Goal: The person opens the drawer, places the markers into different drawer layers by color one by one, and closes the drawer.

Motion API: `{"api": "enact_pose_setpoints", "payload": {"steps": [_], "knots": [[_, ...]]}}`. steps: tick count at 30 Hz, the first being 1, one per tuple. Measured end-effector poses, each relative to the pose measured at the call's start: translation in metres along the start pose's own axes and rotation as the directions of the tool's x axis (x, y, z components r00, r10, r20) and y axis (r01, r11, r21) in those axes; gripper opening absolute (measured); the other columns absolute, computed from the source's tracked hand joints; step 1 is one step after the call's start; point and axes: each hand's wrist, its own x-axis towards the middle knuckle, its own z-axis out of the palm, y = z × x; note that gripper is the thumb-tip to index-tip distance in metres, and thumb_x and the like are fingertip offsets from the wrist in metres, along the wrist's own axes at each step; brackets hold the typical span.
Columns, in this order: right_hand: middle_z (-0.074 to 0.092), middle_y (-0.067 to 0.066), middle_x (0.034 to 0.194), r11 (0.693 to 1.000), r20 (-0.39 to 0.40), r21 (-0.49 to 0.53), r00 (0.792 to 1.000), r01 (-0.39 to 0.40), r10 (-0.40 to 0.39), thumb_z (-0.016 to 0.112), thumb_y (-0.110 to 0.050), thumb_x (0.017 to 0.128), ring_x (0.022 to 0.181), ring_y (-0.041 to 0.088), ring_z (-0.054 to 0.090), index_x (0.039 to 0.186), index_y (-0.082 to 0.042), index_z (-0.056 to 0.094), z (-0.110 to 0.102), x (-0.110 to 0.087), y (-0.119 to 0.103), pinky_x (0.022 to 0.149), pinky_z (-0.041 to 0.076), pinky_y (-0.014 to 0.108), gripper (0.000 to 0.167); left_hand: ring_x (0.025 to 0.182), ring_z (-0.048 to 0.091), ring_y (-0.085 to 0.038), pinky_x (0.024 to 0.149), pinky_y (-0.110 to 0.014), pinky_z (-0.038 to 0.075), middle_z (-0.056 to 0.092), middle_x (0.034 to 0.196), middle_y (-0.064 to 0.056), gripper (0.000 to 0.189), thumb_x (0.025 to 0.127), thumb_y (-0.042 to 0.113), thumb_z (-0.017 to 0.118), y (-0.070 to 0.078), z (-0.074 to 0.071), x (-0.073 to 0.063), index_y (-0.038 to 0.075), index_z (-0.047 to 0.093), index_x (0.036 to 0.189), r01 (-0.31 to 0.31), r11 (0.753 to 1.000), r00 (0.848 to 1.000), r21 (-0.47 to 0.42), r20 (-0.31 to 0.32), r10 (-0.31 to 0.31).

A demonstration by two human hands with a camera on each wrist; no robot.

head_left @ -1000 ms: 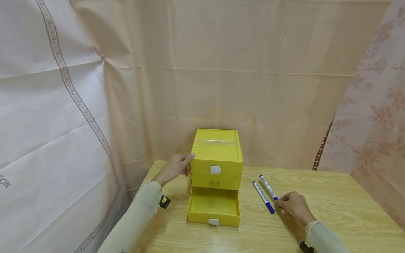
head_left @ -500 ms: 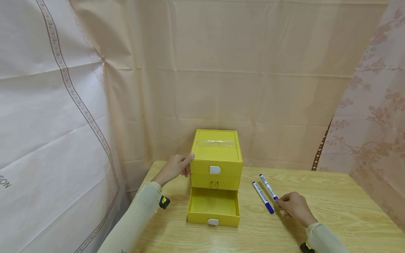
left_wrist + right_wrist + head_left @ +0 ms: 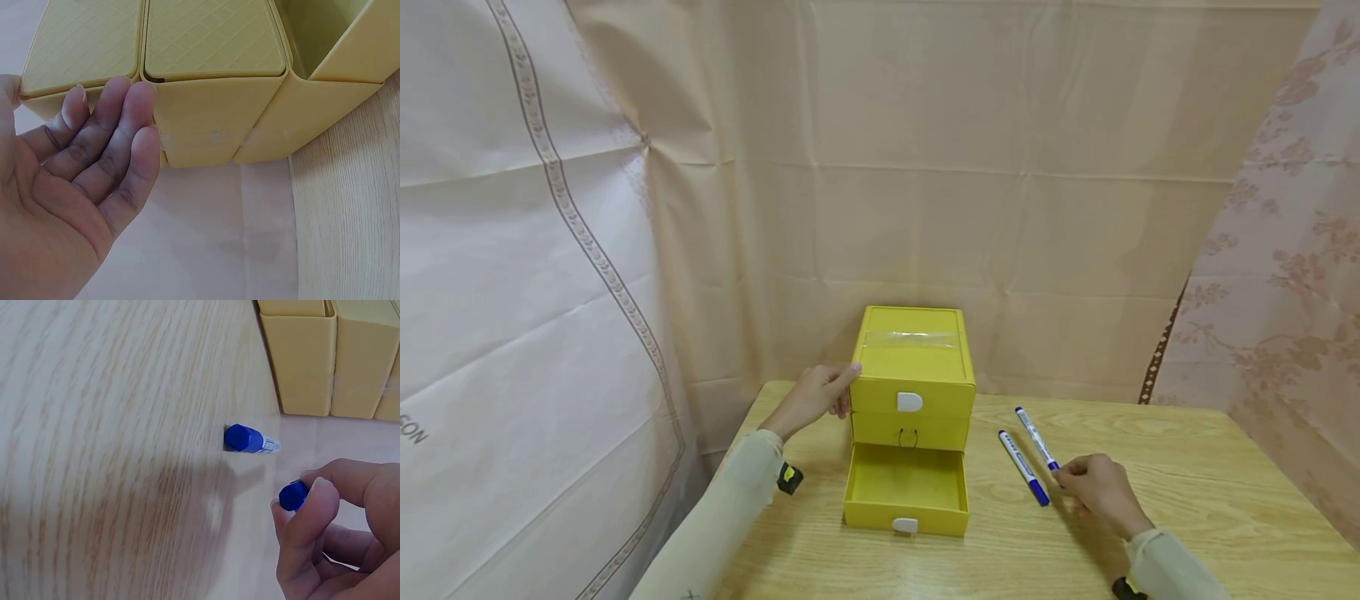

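A yellow three-drawer box [image 3: 914, 358] stands on the table, its bottom drawer [image 3: 907, 479] pulled out and bare inside. My left hand [image 3: 815, 398] rests against the box's upper left side, thumb on the top edge. In the left wrist view its fingers [image 3: 140, 150] lie loosely bent beside the drawer fronts. My right hand [image 3: 1101, 492] pinches the blue cap end of a white marker [image 3: 1036, 437] between thumb and fingers. The right wrist view shows that cap [image 3: 292, 495] apart from the tabletop. A second blue-capped marker [image 3: 1023, 467] lies just left of it on the table.
The wooden table [image 3: 1210, 467] extends to the right of the markers. Behind it hangs a beige cloth [image 3: 1000, 233], with a pale cloth [image 3: 535, 317] at the left and a flowered one [image 3: 1285, 283] at the right. The open drawer juts toward the front.
The far end of the pinched marker has moved slightly up and away in the head view. My left hand, the box and the other marker look unmoved.
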Motion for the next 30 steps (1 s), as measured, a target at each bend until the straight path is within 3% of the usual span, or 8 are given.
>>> {"api": "enact_pose_setpoints", "payload": {"steps": [17,24,30], "knots": [[0.062,0.009,0.065,0.999,-0.034,-0.024,0.999,0.034,-0.035,0.071,-0.019,0.097,0.049,0.014,0.052,0.108,0.003,0.073,-0.001,-0.005,-0.009,0.044,0.039,0.025,0.025,0.066,0.068,-0.029,0.069,-0.041,0.058,0.069,0.072,-0.01,0.065,0.105,0.063,0.042,0.002,0.0,0.001,0.01,0.067,0.077,-0.01,1.0,1.0,0.013,0.006,0.01],[0.066,0.009,0.072,0.999,-0.039,-0.024,0.998,0.039,-0.04,0.07,-0.02,0.098,0.051,0.017,0.054,0.111,0.004,0.072,-0.001,-0.01,-0.016,0.045,0.04,0.026,0.027,0.069,0.069,-0.036,0.067,-0.039,0.057,0.068,0.071,-0.01,0.065,0.105,0.064,0.041,0.0,-0.001,0.001,0.011,0.068,0.077,-0.007,1.0,1.0,0.021,0.006,0.007],[0.064,0.01,0.071,0.999,-0.044,-0.005,0.998,0.051,-0.052,0.071,-0.02,0.098,0.05,0.016,0.052,0.112,0.003,0.072,-0.001,-0.016,-0.023,0.043,0.039,0.026,0.027,0.068,0.069,-0.034,0.068,-0.04,0.057,0.068,0.071,-0.009,0.066,0.104,0.066,0.042,-0.002,0.001,0.001,0.011,0.068,0.077,0.01,1.0,1.0,0.023,-0.001,-0.01]]}}
